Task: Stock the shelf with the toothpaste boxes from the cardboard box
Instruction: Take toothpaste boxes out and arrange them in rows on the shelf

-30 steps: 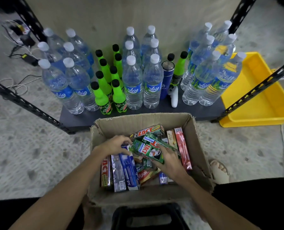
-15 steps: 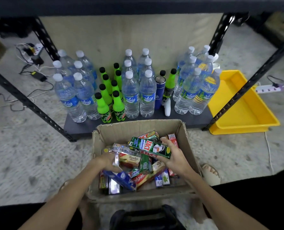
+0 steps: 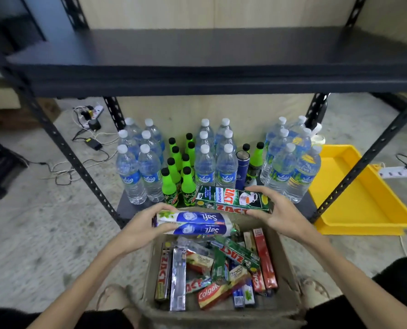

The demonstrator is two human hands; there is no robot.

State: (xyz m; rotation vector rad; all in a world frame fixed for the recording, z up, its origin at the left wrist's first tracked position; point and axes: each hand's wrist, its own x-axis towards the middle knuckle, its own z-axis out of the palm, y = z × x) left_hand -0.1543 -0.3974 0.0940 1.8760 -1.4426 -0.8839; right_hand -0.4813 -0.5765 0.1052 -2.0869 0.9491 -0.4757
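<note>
An open cardboard box [image 3: 290, 276] on the floor below me holds several toothpaste boxes [image 3: 219, 269] lying jumbled. My left hand [image 3: 140, 224] grips two blue-and-white Safi toothpaste boxes [image 3: 193, 223] stacked together above the box's far edge. My right hand [image 3: 276, 210] grips green Zact toothpaste boxes [image 3: 231, 200], held slightly higher and to the right. Above and ahead, the dark middle shelf [image 3: 209, 58] of the metal rack stretches across the view with nothing on it.
The bottom shelf [image 3: 126, 205] carries several water bottles [image 3: 204, 167], green soda bottles [image 3: 169, 184] and a blue flask [image 3: 241, 167]. A yellow tray [image 3: 364, 205] lies on the floor at right. Power strips and cables [image 3: 88, 129] lie at left. Slanted rack posts [image 3: 79, 167] flank the shelf.
Both hands have lifted out of the cardboard box, each with toothpaste boxes, and risen toward the rack. My view has tilted up, bringing the middle shelf into sight.
</note>
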